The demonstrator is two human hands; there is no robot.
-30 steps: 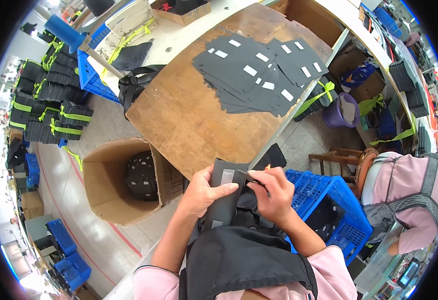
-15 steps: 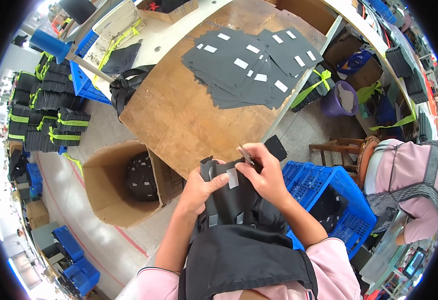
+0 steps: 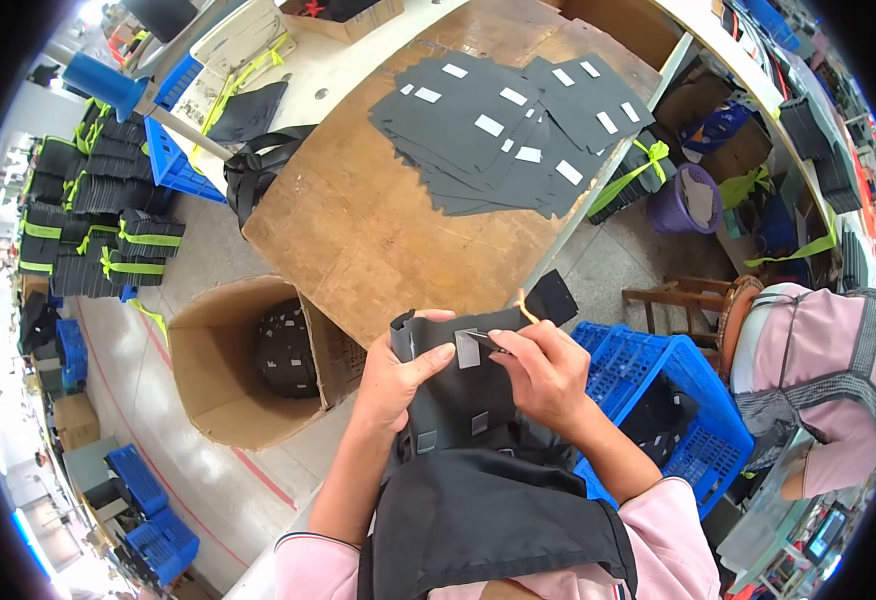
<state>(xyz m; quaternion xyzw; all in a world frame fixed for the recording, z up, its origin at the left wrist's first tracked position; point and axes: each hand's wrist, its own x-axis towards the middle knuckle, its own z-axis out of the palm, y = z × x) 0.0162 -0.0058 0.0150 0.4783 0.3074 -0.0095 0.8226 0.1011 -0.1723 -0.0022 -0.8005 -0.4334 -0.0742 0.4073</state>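
Note:
Close in front of me, my left hand [image 3: 398, 375] grips the upper left edge of a black fabric piece [image 3: 433, 405], its thumb lying on the front beside a pale rectangular patch [image 3: 468, 349]. My right hand [image 3: 548, 372] is closed on a small dark pointed tool [image 3: 485, 340] that looks like thread snips. Its tip touches or sits just over the patch; the fingers hide most of the tool. An orange strip [image 3: 525, 305] sticks up behind the right hand. Lower on the fabric are two more small grey patches [image 3: 479, 423].
Black cut pieces with white patches [image 3: 478, 130] lie spread on the wooden tabletop [image 3: 358, 250]. An open cardboard box [image 3: 213, 400] stands left, a blue crate [image 3: 693, 420] right. Bundled black stacks [image 3: 98, 230] sit far left. Another person [image 3: 798, 350] is at the right.
My right hand has turned and lowered, bringing the tool's tip from the fabric's upper edge down to the pale patch. My left hand keeps its grip.

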